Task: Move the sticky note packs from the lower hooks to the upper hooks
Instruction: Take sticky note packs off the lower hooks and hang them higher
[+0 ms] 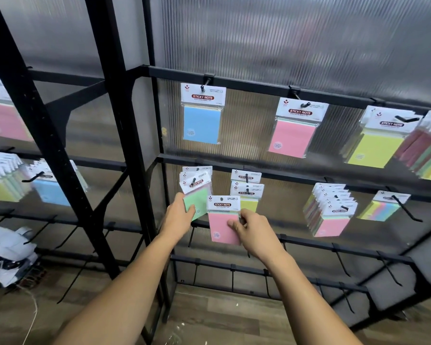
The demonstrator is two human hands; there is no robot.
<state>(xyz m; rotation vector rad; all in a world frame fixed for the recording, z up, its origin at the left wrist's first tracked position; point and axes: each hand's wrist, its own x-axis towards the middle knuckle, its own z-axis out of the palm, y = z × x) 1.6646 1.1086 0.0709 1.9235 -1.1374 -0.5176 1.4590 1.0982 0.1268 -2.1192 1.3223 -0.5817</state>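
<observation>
My right hand pinches a pink sticky note pack by its right edge, holding it free in front of the lower row. My left hand grips a green pack that still hangs with other packs on the lower left hook. Beside it, a lower hook carries yellow packs. On the upper rail, a blue pack hangs from one hook and a pink pack from another hook.
A yellow pack and a thick multicolour bundle hang at the upper right. More bundles hang at the lower right. Bare hooks jut from the rails below. A black frame post stands left of the panel.
</observation>
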